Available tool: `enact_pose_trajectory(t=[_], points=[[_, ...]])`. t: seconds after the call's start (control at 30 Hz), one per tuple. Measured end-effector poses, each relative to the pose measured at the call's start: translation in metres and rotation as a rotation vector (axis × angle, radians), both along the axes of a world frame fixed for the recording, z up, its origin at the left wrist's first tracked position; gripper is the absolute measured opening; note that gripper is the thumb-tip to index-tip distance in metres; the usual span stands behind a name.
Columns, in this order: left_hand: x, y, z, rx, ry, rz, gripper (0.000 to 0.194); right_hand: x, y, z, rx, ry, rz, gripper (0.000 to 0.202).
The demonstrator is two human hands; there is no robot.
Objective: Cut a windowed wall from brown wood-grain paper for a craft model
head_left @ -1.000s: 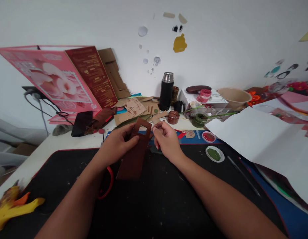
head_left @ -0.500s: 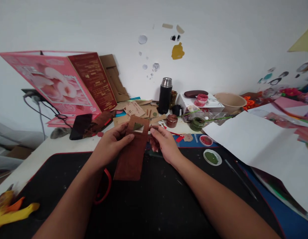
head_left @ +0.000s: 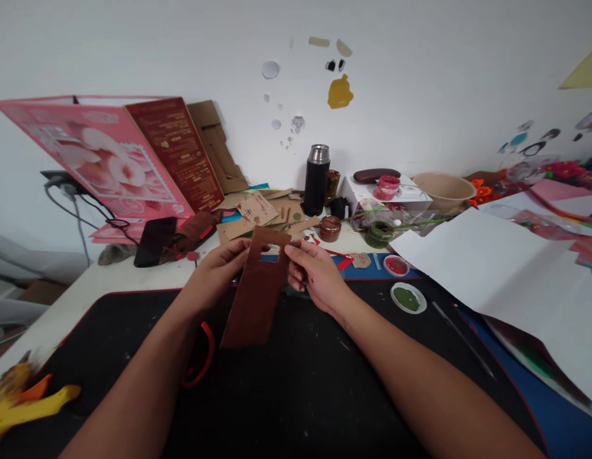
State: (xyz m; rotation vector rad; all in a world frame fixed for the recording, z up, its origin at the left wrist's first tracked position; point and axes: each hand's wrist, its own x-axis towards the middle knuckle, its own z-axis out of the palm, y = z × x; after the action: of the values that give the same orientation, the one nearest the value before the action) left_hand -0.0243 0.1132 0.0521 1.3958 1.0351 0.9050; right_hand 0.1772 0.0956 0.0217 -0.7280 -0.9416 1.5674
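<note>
A brown-painted cardboard piece (head_left: 252, 299) with a rectangular window cut near its top is held up over the dark mat. My left hand (head_left: 216, 271) grips its upper left edge, with some fingers hidden behind it. At the upper right edge, my right hand (head_left: 317, 271) pinches the cardboard between thumb and curled fingers. Fingertips and a bit of blue show through the window. Beside my left forearm lies a red curved handle (head_left: 209, 357), partly covered by the arm.
The black mat (head_left: 305, 395) lies below my hands. A white lid with green paint (head_left: 408, 298) and a lid with red paint (head_left: 396, 265) sit at right, near large white paper (head_left: 506, 274). Behind stand paint jars (head_left: 330, 229) and a black thermos (head_left: 317, 182). Yellow-handled pliers-like tool (head_left: 37, 411) lies left.
The cardboard has turned and tilted slightly. My left thumb has slid off its front face to the edge, and my right thumb now presses its right edge. Green behind the window is gone from sight.
</note>
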Motion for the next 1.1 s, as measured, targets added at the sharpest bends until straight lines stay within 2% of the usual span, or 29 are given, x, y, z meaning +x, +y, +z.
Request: enact_pose_trajectory(t=[0.2, 0.53, 1.0, 1.1], points=[[0.01, -0.003, 0.0, 0.07, 0.024, -0.066, 0.044, -0.004, -0.003, 0.001, -0.027, -0.052, -0.036, 0.032], [0.013, -0.005, -0.001, -0.065, -0.055, -0.154, 0.044, -0.006, -0.006, 0.001, -0.027, -0.132, 0.001, 0.029], [0.011, -0.002, -0.006, -0.046, -0.038, -0.085, 0.05, -0.007, -0.007, 0.001, -0.003, -0.154, 0.001, 0.03], [0.012, -0.003, -0.004, -0.047, -0.048, -0.132, 0.045, -0.007, -0.007, 0.001, 0.002, -0.151, 0.004, 0.031]])
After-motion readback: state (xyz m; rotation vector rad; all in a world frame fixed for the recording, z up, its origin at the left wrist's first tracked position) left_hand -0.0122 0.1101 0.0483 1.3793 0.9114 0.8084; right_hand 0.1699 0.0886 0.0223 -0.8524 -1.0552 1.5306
